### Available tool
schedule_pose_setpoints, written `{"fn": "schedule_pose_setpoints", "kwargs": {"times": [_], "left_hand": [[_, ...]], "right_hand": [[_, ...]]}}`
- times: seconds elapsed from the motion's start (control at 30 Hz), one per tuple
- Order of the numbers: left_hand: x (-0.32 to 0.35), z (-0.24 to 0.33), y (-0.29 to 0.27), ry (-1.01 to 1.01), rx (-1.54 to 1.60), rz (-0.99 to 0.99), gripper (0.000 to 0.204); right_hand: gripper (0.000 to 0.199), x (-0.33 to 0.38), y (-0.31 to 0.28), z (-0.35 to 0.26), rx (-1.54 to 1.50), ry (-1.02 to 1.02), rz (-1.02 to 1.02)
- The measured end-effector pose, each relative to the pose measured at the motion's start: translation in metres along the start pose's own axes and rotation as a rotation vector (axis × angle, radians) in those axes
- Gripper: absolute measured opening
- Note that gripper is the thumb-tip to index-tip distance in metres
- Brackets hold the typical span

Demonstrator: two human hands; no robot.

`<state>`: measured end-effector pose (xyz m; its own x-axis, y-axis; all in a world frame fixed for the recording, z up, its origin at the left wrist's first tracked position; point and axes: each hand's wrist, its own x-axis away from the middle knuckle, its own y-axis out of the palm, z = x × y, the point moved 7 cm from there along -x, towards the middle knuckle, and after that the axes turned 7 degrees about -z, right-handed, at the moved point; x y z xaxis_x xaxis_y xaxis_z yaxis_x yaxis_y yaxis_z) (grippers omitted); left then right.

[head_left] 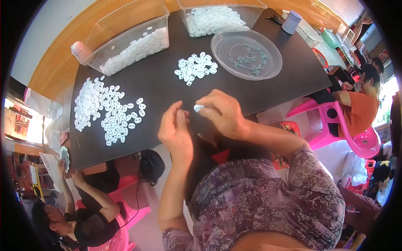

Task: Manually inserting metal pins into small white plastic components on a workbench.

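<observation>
My right hand [226, 112] is closed in a pinch above the table's near edge, gripping a small white oval piece [198, 108]. Just to its left is my left hand [176, 131], thumb and forefinger drawn close together; whatever they hold, if anything, cannot be made out. Beyond my hands lies a small pile of white oval pieces with dark marks [195, 68]. A round clear tray [268, 74] to the right of that pile has small grey-green parts [251, 58] scattered in it. A larger spread of the same white ovals [119, 119] covers the table's left side.
Two clear plastic bins [140, 28] [251, 14] of white pieces stand along the dark table's [167, 90] far side. A lidded cup [292, 22] is at the far right. One person [83, 217] sits at left, another [360, 102] at right near a pink chair [322, 119].
</observation>
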<state>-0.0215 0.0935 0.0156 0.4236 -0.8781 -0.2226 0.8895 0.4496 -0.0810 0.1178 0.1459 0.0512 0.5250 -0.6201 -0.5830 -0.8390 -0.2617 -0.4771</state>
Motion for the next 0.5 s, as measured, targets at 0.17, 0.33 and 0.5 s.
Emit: {"fn": "schedule_pose_setpoints", "kwargs": {"times": [0.17, 0.33, 0.5], "left_hand": [[-0.070, 0.001, -0.005, 0.309, -0.535, 0.018, 0.020], [-0.112, -0.007, 0.023, 0.511, -0.852, -0.126, 0.019], [-0.110, -0.006, 0.028, 0.507, -0.708, -0.132, 0.017]], "right_hand": [[0.017, -0.016, -0.031, 0.023, -0.028, 0.160, 0.061], [0.019, -0.029, -0.052, 0.040, -0.267, 0.352, 0.056], [0.019, -0.047, -0.078, 0.043, 0.032, 0.255, 0.033]]}}
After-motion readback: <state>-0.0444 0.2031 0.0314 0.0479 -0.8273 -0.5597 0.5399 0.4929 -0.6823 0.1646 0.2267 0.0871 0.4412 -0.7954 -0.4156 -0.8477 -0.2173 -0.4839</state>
